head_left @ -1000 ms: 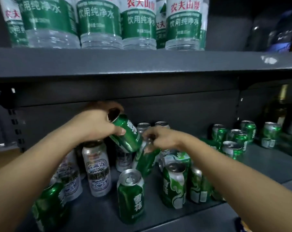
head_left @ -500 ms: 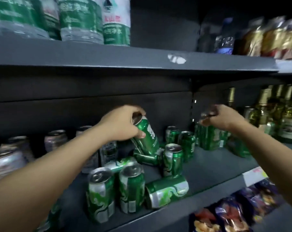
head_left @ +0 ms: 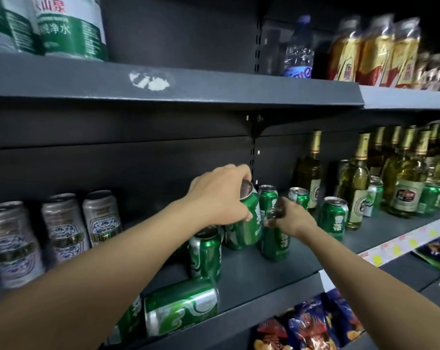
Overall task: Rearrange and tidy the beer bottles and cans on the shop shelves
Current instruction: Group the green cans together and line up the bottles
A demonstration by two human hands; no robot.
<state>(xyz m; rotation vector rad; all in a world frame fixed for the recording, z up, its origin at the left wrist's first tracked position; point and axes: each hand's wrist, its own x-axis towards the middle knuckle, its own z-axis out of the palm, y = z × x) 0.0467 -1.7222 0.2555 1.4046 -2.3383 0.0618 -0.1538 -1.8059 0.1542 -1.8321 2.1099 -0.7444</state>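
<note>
A dark grey shop shelf (head_left: 241, 267) in a dim aisle carries the beer. The left hand (head_left: 220, 199) grips a green can (head_left: 248, 218) from above, fingers curled over its rim, holding it slightly tilted and seemingly just off the shelf, above a cluster of other cans. The right hand (head_left: 291, 219) pinches the top of a second green can (head_left: 274, 242) just beside it; that one appears to stand upright on the shelf.

To do this step well, I would set each can down flat and upright, label outward, in line with the standing green cans (head_left: 332, 221) toward the right, without knocking neighbours. The toppled can (head_left: 181, 305) lying on its side near the shelf's front edge needs righting too.

The cans are glossy green with white characters and silver tops. Silver patterned cans (head_left: 101, 218) stand in a row to the left; green glass beer bottles (head_left: 356, 183) with gold foil necks stand to the right.
</note>
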